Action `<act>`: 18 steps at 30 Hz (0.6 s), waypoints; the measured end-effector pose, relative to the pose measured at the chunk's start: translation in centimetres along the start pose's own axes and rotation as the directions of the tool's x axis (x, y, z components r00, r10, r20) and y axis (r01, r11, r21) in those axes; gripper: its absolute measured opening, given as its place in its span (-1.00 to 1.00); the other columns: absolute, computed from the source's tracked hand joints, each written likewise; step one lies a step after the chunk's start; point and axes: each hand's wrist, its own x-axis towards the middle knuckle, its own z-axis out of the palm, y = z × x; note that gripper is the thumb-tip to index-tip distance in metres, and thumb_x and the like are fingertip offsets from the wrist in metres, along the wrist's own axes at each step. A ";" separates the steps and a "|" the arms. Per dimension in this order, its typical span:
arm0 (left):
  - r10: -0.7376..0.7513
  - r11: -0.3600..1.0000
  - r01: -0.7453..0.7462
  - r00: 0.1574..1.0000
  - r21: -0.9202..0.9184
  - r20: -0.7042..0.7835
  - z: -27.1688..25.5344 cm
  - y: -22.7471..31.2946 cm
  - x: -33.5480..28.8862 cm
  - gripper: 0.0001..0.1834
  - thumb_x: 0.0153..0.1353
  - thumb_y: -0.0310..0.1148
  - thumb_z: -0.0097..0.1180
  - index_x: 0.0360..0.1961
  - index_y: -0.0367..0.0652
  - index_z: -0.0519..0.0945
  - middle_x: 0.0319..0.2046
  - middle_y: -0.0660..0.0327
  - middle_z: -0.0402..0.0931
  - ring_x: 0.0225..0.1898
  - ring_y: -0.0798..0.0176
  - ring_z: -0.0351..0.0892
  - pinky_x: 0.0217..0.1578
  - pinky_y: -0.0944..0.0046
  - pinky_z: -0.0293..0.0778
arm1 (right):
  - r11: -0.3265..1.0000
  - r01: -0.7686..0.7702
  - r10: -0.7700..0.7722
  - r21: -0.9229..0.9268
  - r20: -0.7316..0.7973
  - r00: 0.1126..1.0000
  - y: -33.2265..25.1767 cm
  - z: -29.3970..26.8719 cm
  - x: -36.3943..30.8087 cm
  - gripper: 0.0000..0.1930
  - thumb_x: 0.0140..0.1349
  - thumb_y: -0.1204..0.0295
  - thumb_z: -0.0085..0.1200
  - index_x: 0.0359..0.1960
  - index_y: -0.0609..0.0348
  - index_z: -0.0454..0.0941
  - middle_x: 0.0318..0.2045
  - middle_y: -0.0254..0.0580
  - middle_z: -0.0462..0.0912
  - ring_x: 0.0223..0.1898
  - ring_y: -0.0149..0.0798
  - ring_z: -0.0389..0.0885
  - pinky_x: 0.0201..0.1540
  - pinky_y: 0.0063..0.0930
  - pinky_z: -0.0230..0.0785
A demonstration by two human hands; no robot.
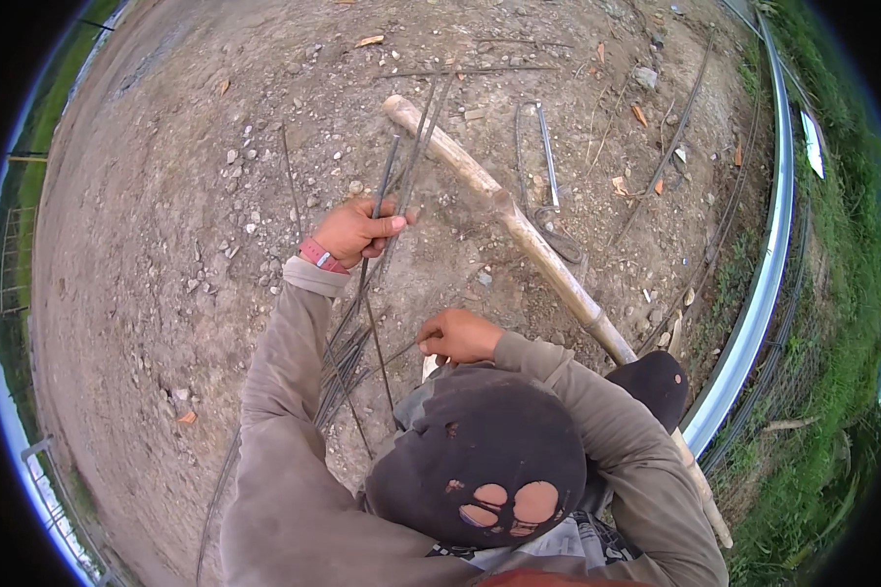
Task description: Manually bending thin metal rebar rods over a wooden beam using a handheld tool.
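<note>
My left hand (357,233), a pink band round its wrist, is closed round thin dark steel rods (391,161). The rods rise past the thumb and run down below the palm. A loose pile of similar rods (346,380) lies below that hand, partly hidden by my left sleeve. Close to my bent knee, my right hand (463,335) has its fingers curled together. One thin rod (396,354) reaches its fingertips from the pile; the grip itself is partly hidden. A pale bamboo pole (548,256) slants across the ground beyond my right hand.
Stony brown soil (166,245) surrounds me. A hacksaw-like metal frame (548,157) lies beyond the bamboo. Long rods (680,137) stretch along the right, beside a shiny metal channel (768,264) and grass (837,323). My torn dark trouser knee (489,440) sits between my arms.
</note>
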 end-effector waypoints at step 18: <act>-0.159 0.986 0.146 0.972 0.086 0.175 6.9 -2.3 3.4 -0.73 0.08 -0.27 0.20 -0.30 -0.26 0.57 -0.70 0.42 0.29 -0.74 0.54 0.14 -0.74 0.51 0.04 | 0.710 0.472 -0.065 0.522 -0.620 0.782 -0.8 -9.7 -0.2 -0.80 0.26 0.39 -0.06 -0.23 0.32 0.41 -0.32 -0.15 0.56 -0.52 -0.45 0.43 -0.50 -0.57 0.40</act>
